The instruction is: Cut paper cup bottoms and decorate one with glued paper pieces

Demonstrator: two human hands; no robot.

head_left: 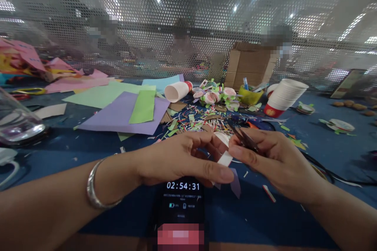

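My left hand (pixel 188 159), with a silver bangle at the wrist, curls its fingers around a white piece of paper (pixel 225 159) with a red edge. A round white part shows behind its fingers. My right hand (pixel 271 157) grips a dark two-pronged metal tool (pixel 246 140), its tips pointing up and away; whether it is tweezers or small scissors I cannot tell. The right fingertips are close to the white piece. Below the hands lies a pointed purple paper scrap (pixel 235 183).
A phone (pixel 181 208) showing a timer lies in front. Behind are purple paper (pixel 108 115), a green strip (pixel 143 106), heaped paper scraps (pixel 194 119), decorated paper discs (pixel 210 98), stacked paper cups (pixel 284 96) and a cardboard box (pixel 247 64). A clear container (pixel 19 121) stands left.
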